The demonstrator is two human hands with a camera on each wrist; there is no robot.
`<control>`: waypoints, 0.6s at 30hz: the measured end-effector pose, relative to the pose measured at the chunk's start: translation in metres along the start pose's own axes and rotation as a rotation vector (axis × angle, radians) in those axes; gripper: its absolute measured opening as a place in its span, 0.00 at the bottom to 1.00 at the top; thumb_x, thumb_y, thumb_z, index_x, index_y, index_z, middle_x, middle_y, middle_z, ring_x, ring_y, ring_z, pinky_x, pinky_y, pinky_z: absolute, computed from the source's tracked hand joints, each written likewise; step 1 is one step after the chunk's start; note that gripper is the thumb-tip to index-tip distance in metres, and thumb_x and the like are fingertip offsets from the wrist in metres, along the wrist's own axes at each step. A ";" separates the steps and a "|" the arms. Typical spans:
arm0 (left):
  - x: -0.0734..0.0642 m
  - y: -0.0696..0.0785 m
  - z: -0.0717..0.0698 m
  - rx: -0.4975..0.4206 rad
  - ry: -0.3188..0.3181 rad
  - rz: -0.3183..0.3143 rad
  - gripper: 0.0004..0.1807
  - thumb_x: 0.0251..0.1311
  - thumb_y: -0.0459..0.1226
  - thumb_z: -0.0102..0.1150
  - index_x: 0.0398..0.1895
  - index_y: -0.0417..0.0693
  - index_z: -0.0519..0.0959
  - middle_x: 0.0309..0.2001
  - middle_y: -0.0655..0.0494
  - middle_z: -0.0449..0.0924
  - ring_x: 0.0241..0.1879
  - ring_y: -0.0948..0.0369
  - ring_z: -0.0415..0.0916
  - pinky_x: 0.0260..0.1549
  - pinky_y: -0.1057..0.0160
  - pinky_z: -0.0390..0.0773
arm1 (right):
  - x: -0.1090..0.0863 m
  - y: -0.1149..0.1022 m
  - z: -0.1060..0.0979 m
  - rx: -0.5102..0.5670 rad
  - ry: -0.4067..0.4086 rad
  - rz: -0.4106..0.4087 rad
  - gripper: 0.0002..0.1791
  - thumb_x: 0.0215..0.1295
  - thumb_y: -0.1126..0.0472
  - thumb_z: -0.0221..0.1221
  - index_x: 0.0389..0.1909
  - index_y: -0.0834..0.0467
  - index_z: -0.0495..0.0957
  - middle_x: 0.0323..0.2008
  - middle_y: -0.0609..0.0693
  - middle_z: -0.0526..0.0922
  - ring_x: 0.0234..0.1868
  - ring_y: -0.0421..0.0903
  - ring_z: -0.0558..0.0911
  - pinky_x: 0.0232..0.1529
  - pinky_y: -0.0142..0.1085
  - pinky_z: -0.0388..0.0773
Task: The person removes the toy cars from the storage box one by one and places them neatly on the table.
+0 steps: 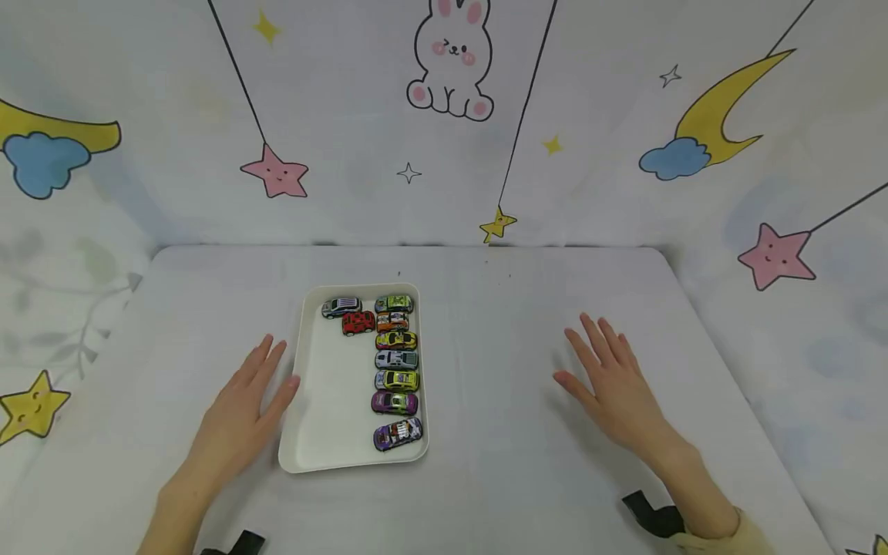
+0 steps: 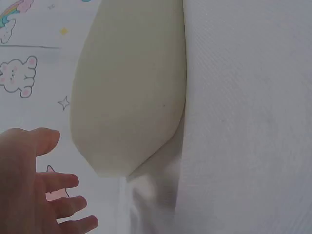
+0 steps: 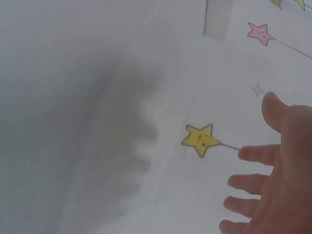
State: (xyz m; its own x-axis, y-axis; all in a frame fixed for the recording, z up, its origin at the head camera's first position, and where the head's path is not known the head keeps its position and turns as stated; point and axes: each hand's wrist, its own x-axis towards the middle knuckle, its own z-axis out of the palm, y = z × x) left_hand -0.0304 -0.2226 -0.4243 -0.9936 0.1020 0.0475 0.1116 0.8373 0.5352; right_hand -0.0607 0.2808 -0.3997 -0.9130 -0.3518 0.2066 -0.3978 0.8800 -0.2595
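A white rectangular tray (image 1: 329,408) lies on the table, left of the middle. Most of its toy cars form a column down the right side, among them a purple car (image 1: 394,403) and a silver car (image 1: 396,360). At the upper left of this column sit a red car (image 1: 358,323) and a grey car (image 1: 341,307). Fingers spread, my left hand (image 1: 239,416) is beside the tray's left edge and holds nothing. In the left wrist view the tray's pale outer wall (image 2: 129,92) rises beside that hand. My right hand (image 1: 613,393), also empty with extended fingers, hovers over the table's right part.
White cloth covers the table (image 1: 499,432). Behind it stands a pale backdrop (image 1: 347,92) printed with a rabbit, stars, moons and clouds. Black straps (image 1: 652,515) show near both wrists. The right hand casts a shadow on the cloth.
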 end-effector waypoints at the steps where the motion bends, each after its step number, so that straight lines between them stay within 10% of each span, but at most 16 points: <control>1: 0.002 0.000 0.001 -0.040 -0.022 -0.017 0.37 0.75 0.55 0.44 0.81 0.51 0.50 0.80 0.45 0.46 0.75 0.37 0.50 0.65 0.28 0.58 | 0.002 -0.002 0.002 0.005 -0.009 -0.002 0.38 0.71 0.46 0.59 0.74 0.62 0.62 0.77 0.64 0.54 0.77 0.65 0.50 0.78 0.60 0.42; 7: 0.005 -0.008 0.009 -0.255 -0.140 -0.066 0.42 0.74 0.52 0.50 0.81 0.49 0.45 0.77 0.36 0.52 0.74 0.33 0.51 0.65 0.28 0.60 | 0.012 -0.027 0.014 0.083 -0.089 -0.009 0.38 0.71 0.44 0.59 0.73 0.61 0.63 0.76 0.60 0.58 0.76 0.62 0.55 0.76 0.61 0.52; 11: 0.006 -0.014 0.019 -0.376 -0.116 0.015 0.40 0.72 0.43 0.56 0.80 0.45 0.49 0.75 0.33 0.56 0.72 0.36 0.56 0.71 0.66 0.65 | 0.019 -0.050 0.022 0.145 -0.117 -0.051 0.36 0.70 0.45 0.59 0.72 0.60 0.66 0.75 0.57 0.62 0.74 0.59 0.62 0.72 0.60 0.61; 14: 0.008 -0.020 0.027 -0.544 -0.083 0.097 0.39 0.69 0.33 0.58 0.78 0.38 0.51 0.75 0.31 0.54 0.74 0.54 0.59 0.61 0.88 0.57 | 0.024 -0.068 0.028 0.191 -0.098 -0.112 0.33 0.68 0.47 0.62 0.68 0.59 0.70 0.71 0.56 0.69 0.70 0.57 0.69 0.69 0.58 0.68; 18: 0.010 -0.028 0.035 -0.814 -0.081 0.136 0.40 0.66 0.24 0.57 0.77 0.32 0.49 0.76 0.29 0.47 0.72 0.76 0.57 0.64 0.83 0.62 | 0.032 -0.093 0.037 0.264 -0.067 -0.205 0.26 0.66 0.52 0.66 0.62 0.58 0.76 0.62 0.53 0.77 0.63 0.52 0.77 0.62 0.49 0.79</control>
State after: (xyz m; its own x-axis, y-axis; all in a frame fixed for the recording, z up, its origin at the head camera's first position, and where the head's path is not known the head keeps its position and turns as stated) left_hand -0.0431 -0.2263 -0.4683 -0.9645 0.2392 0.1115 0.1542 0.1676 0.9737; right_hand -0.0564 0.1753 -0.4038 -0.8119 -0.5409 0.2195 -0.5755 0.6787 -0.4562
